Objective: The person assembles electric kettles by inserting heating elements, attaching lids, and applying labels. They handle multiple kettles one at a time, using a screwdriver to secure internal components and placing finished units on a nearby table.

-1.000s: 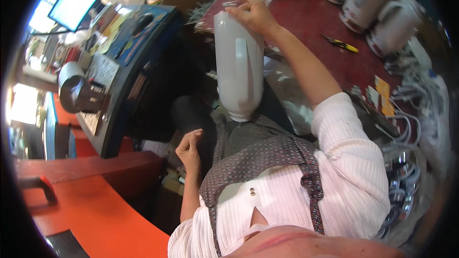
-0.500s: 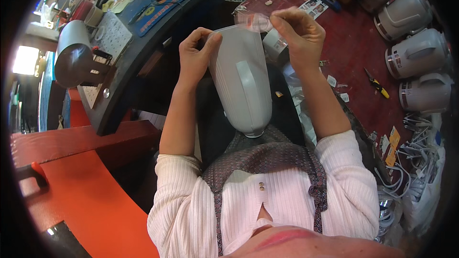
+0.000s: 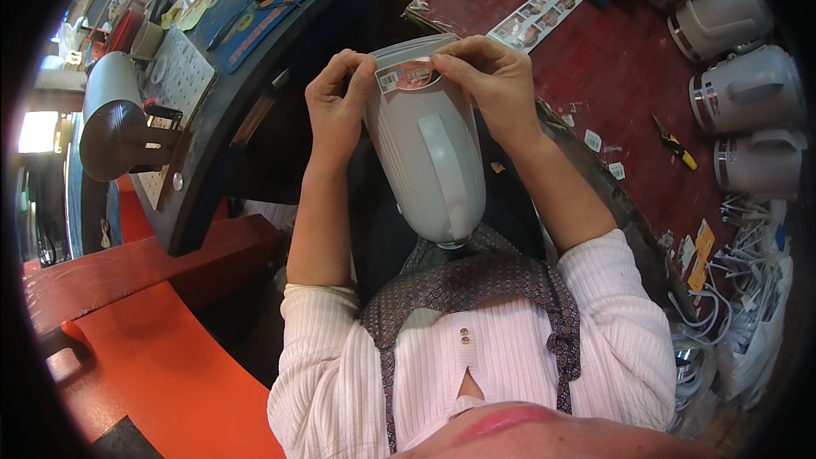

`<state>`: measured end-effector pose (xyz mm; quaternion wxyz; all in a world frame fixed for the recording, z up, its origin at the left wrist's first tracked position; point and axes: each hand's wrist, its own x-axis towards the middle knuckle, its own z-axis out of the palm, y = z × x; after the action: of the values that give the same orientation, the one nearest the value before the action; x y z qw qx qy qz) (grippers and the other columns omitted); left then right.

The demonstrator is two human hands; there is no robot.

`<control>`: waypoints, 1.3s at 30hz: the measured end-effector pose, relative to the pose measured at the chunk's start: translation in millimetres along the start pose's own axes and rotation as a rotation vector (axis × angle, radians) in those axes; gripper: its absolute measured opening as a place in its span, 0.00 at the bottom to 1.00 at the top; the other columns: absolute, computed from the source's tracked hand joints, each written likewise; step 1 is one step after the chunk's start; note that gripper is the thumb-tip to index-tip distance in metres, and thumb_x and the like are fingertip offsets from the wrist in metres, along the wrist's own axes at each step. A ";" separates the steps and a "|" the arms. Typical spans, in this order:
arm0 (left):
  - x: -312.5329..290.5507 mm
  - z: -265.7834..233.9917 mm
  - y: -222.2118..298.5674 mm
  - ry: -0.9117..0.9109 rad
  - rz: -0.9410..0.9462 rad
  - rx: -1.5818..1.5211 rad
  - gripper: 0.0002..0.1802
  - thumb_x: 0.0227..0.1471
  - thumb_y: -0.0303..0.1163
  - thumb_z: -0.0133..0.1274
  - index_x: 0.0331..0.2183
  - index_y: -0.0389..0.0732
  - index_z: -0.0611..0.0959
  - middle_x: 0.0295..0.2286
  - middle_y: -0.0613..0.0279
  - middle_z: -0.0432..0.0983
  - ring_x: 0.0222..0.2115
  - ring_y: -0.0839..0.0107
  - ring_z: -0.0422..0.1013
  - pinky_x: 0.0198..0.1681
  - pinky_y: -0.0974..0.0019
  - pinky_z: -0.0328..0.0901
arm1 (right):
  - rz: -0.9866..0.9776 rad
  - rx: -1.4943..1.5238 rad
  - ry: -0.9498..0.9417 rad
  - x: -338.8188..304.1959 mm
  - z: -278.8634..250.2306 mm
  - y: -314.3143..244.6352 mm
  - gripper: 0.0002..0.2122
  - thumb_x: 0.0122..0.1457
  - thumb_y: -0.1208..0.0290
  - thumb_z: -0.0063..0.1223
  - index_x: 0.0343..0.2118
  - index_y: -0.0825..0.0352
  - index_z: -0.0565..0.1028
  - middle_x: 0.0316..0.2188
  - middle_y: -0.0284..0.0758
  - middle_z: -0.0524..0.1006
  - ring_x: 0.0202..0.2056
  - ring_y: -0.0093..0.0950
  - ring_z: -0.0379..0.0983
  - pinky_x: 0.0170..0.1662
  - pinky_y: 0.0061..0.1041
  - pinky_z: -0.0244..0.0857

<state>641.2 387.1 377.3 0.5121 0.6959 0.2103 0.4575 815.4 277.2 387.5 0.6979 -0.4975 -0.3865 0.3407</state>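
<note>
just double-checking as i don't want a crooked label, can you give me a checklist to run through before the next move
1. Left hand at the left end of the label: ok.
2. Right hand at the label's right end: ok.
3. Label near the wide end of the pale grey jug body, above the handle: ok.
4. Label fully stuck down: cannot tell, the fingers are at both ends.
5. Jug body firmly supported: cannot tell; its narrow end is down by the patterned apron.
6. Yellow-and-black tool away from both hands: ok, on the red table.
</note>
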 end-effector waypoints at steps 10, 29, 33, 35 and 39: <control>1.3 7.0 11.3 -0.006 -0.029 0.058 0.09 0.51 0.31 0.64 0.29 0.36 0.83 0.25 0.72 0.71 0.28 0.83 0.65 0.36 0.76 0.58 | -0.149 -0.049 0.031 -1.3 4.0 13.9 0.04 0.56 0.76 0.64 0.34 0.68 0.81 0.28 0.27 0.80 0.26 0.12 0.70 0.29 0.14 0.63; -69.5 -31.6 85.6 -0.330 0.287 -0.246 0.32 0.57 0.57 0.49 0.55 0.45 0.77 0.64 0.39 0.49 0.66 0.44 0.45 0.66 0.43 0.43 | -0.277 -0.017 0.606 9.6 -109.1 -56.0 0.24 0.61 0.45 0.53 0.21 0.65 0.77 0.15 0.24 0.70 0.17 0.17 0.65 0.24 0.22 0.61; -92.0 -43.2 97.2 -0.428 0.487 -0.275 0.43 0.50 0.70 0.48 0.55 0.47 0.77 0.60 0.29 0.53 0.64 0.36 0.48 0.63 0.34 0.47 | 0.086 -0.273 0.539 -45.0 -82.2 25.0 0.26 0.63 0.45 0.48 0.30 0.70 0.77 0.26 0.35 0.76 0.30 0.29 0.70 0.37 0.36 0.65; -96.3 -46.8 99.0 -0.399 0.458 -0.081 0.40 0.51 0.66 0.51 0.50 0.40 0.77 0.50 0.32 0.64 0.55 0.40 0.61 0.59 0.37 0.56 | 0.418 -0.504 0.069 -83.9 -70.1 58.3 0.29 0.65 0.43 0.43 0.37 0.73 0.77 0.37 0.45 0.77 0.40 0.33 0.71 0.48 0.33 0.63; -107.2 -56.4 83.6 -0.076 0.299 -0.082 0.25 0.64 0.49 0.44 0.31 0.35 0.77 0.34 0.43 0.77 0.40 0.51 0.75 0.51 0.44 0.69 | 0.319 -0.928 -0.303 -128.9 -151.1 25.5 0.24 0.62 0.45 0.48 0.42 0.66 0.78 0.37 0.41 0.80 0.37 0.36 0.77 0.43 0.33 0.68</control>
<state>525.6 302.6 411.0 0.4740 0.7147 0.0657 0.5102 885.4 108.1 306.1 0.2790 -0.7527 -0.5130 0.3040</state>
